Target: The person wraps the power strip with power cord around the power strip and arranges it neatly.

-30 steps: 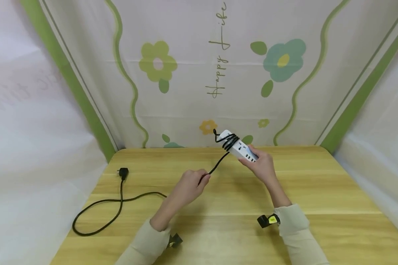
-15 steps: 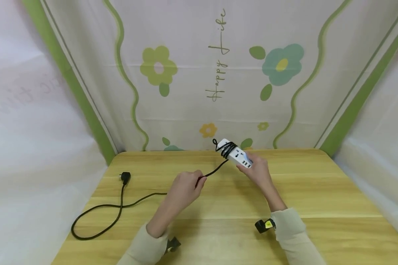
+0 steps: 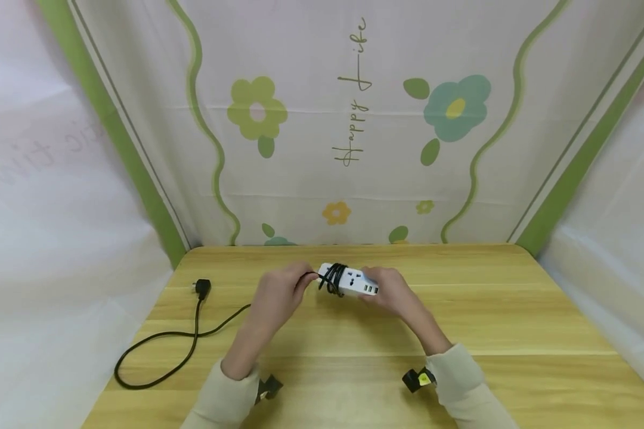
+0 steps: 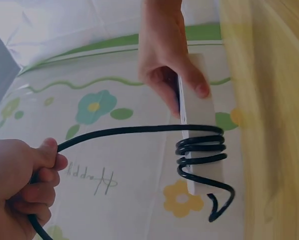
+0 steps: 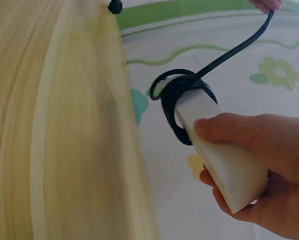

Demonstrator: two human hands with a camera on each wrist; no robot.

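My right hand grips the right end of a white power strip, thumb on one face and fingers round the other in the right wrist view. Several turns of black cord wrap the strip's far half, with a small loop sticking out past its end. The strip is held above the table, its sockets and USB ports facing up in the head view. My left hand pinches the same cord between thumb and curled fingers, and a taut length runs from there to the strip.
On the wooden table, the cord's slack lies in a loop at the left, ending in a black plug. A printed fabric backdrop stands behind the table, with white fabric walls at both sides.
The power strip has come left and lower and turned nearly level, carried by my right hand. My left hand has shifted left and up, still holding the cord, closer to the strip.
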